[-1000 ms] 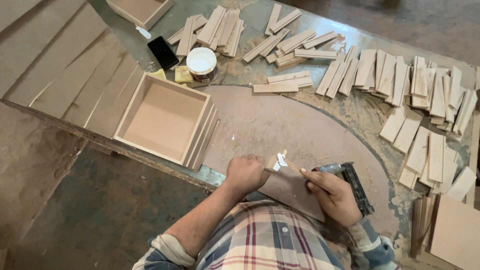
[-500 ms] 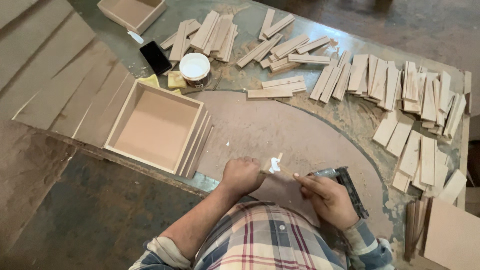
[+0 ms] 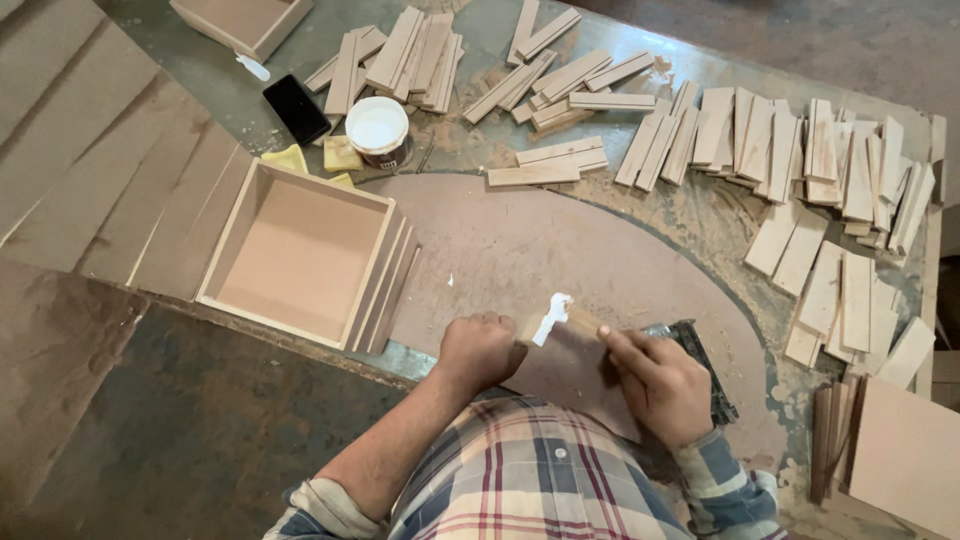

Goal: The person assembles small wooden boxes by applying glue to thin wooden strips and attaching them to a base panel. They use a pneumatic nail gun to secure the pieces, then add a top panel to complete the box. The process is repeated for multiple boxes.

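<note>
Lying at the near edge of the workbench (image 3: pixel 150 30), a flat brown board piece (image 3: pixel 565 375) is gripped between two hands. Its surface is seen as smooth, plain and dull brown, like the large half-round panel (image 3: pixel 560 250) beneath it, and a smear of white glue (image 3: pixel 551 316) is carried along its far edge.

At the far left, an open square box (image 3: pixel 295 255) of the same brown board is seen, with flat sheets leaned against its right wall. Beyond it, a black phone (image 3: pixel 296 108), yellow sponges (image 3: pixel 340 155) and a white-lidded tub (image 3: pixel 377 130) are set out.

The left hand (image 3: pixel 478 350) is closed in a fist over the left end of the board piece, the fingers curled down on it. The glue smear lies just right of this hand, between the two hands. The right hand (image 3: pixel 655 385) is pinched on the right end of the far edge, thumb and fingers pressed together on the thin rim.

A dark metal tool (image 3: pixel 700 365) is lain on by the right hand; most of it is hidden, and its kind cannot be told. The near part of the board piece is covered by the plaid shirt (image 3: pixel 520 480). To the right, many pale wooden strips (image 3: pixel 820 200) are spread, and stacked boards (image 3: pixel 905 450) are cut off by the frame edge.
</note>
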